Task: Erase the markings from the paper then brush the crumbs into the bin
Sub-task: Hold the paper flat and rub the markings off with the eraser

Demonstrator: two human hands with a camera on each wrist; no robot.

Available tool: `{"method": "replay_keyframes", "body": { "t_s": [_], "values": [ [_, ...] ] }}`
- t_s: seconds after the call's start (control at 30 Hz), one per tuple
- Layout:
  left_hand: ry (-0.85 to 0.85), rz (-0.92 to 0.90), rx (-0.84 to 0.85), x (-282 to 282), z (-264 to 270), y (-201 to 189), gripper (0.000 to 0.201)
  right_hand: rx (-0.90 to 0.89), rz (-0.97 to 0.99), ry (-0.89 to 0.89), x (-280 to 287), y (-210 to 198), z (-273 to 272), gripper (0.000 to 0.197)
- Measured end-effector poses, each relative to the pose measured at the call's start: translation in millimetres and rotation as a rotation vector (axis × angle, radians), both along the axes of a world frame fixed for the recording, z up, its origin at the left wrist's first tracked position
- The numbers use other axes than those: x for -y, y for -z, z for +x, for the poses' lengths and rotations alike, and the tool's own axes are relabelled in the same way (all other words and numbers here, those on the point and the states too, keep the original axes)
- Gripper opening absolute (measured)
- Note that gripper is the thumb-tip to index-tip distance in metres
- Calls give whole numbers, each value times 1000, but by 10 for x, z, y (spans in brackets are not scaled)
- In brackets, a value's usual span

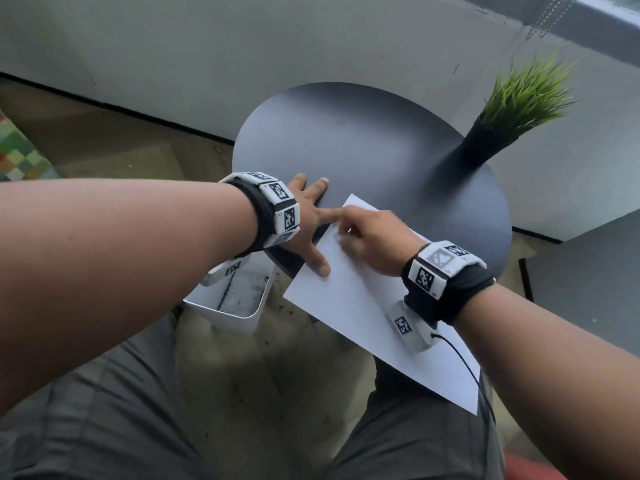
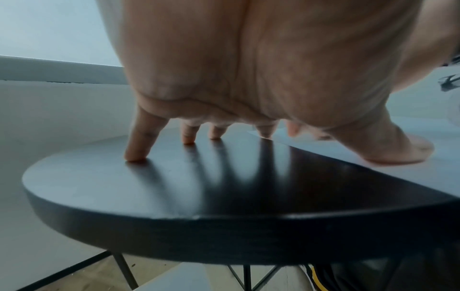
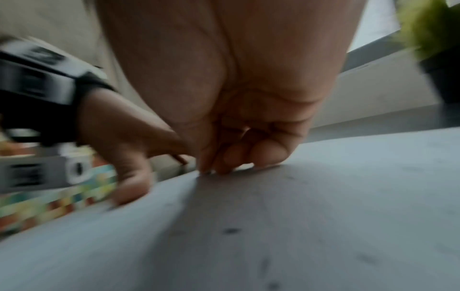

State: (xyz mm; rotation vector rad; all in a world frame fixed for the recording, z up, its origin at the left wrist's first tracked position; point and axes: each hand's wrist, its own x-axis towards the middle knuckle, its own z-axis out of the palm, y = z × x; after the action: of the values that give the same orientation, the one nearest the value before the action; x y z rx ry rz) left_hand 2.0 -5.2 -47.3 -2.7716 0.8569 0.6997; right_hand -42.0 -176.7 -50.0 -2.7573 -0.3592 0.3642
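A white sheet of paper (image 1: 346, 306) lies on the round black table (image 1: 381, 140), its near end overhanging the edge towards my lap. My left hand (image 1: 318, 230) lies flat with spread fingers. The thumb (image 2: 410, 155) presses on the paper (image 2: 443, 177) and the other fingers (image 2: 137, 153) rest on the tabletop. My right hand (image 1: 363, 233) sits on the sheet near its far corner, fingers (image 3: 268, 153) curled and bunched on a small pale eraser that is mostly hidden. Dark crumbs (image 3: 231, 230) speckle the paper (image 3: 323, 216). A white bin (image 1: 239, 306) stands on the floor under the table's left edge.
A potted green grass plant (image 1: 512, 109) in a black pot stands at the table's far right. A pale wall runs close behind the table. A multicoloured rug (image 1: 20, 154) lies on the floor at left. My knees are below the overhanging paper.
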Motion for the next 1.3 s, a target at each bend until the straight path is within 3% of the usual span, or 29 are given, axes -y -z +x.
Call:
{"method": "replay_keyframes", "body": {
  "t_s": [0.07, 0.1, 0.23, 0.33, 0.4, 0.47, 0.57, 0.63, 0.73, 0.8, 0.9, 0.93, 1.0, 1.07, 1.1, 1.23, 1.3],
  "values": [
    [-1, -2, -3, -3, -4, 7, 118, -90, -7, -179, -55, -46, -98, 12],
    [0, -6, -1, -9, 0, 12, 117, -98, -26, -171, -36, -66, -57, 14],
    [-8, -3, -2, -5, 0, 22, 119, 24, -94, 167, 145, -19, 195, 13],
    [-5, -22, -16, -13, 7, 33, 119, 72, -51, -64, -55, 41, 3, 12],
    [-6, -25, -23, -20, 19, 38, 121, 3, -21, -237, -93, 20, -108, 11],
    [-2, -20, -16, -20, 19, 30, 121, -47, -52, -158, 17, -32, 17, 13],
    [13, -8, 2, -20, 8, 25, 120, 23, -99, 150, 139, -6, 180, 15],
    [14, -14, -8, -23, 15, 34, 121, 98, -98, 41, 17, 46, 89, 12],
    [17, -11, -24, -28, 11, 35, 122, -17, -48, -249, -76, 25, -135, 5],
    [24, -15, -36, -17, -3, 11, 122, -38, -63, -150, 89, -9, -38, 8],
    [50, -7, -56, -9, -32, -38, 122, 34, -94, 169, 310, 20, 119, 14],
    [63, 3, -63, -4, -39, -57, 122, 66, -108, 146, 276, 35, 75, 14],
    [99, 34, -55, 18, -67, -117, 121, 80, -89, -63, 86, 60, -100, 9],
    [140, 83, -25, 42, -96, -171, 119, 8, -53, -267, -19, 13, -274, 7],
    [148, 103, -16, 48, -107, -192, 118, -18, -51, -269, 11, -10, -251, 9],
    [142, 108, -28, 51, -63, -150, 119, 26, -54, 130, 251, 24, 48, 14],
    [145, 114, -29, 51, -50, -141, 121, 80, -81, 21, 141, 52, -27, 13]
  ]
}}
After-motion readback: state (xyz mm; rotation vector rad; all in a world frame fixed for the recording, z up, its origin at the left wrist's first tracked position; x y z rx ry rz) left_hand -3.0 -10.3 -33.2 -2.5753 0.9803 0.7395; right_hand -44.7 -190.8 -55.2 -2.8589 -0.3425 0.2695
